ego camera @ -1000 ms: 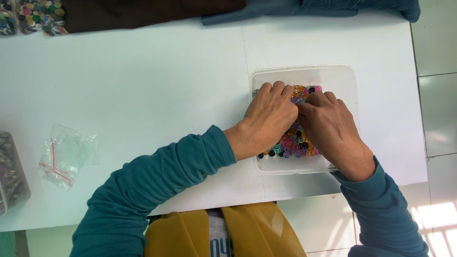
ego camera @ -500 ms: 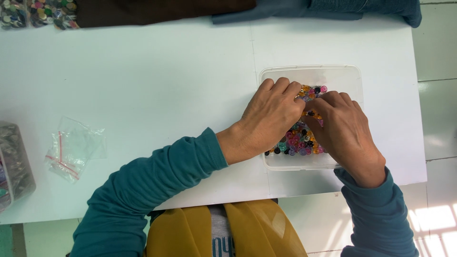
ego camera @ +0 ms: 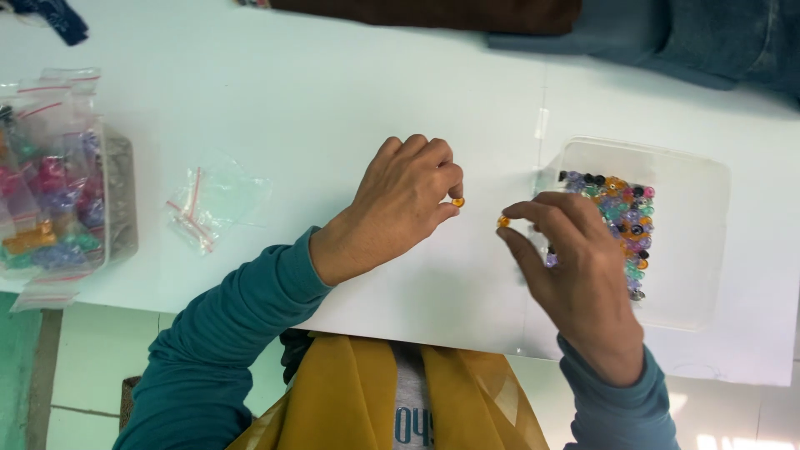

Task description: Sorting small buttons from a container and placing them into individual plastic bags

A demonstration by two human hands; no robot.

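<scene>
Over a white worktop (ego camera: 317,108), the left hand (ego camera: 400,204) pinches a small, glossy orange bead (ego camera: 457,202) in its fingers; the right hand (ego camera: 575,267) pinches another orange bead (ego camera: 503,222), beside a clear tray (ego camera: 692,242) of mixed beads.

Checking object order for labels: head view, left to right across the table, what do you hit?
Clear plastic bin of filled bead bags → empty clear zip bag → left hand pinching small orange bead → right hand pinching another orange bead → clear shallow tray of mixed coloured beads.

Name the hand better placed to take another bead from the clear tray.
Probably the right hand: it hovers over the clear tray edge beside the beads. The left hand is farther off, above bare table.
</scene>
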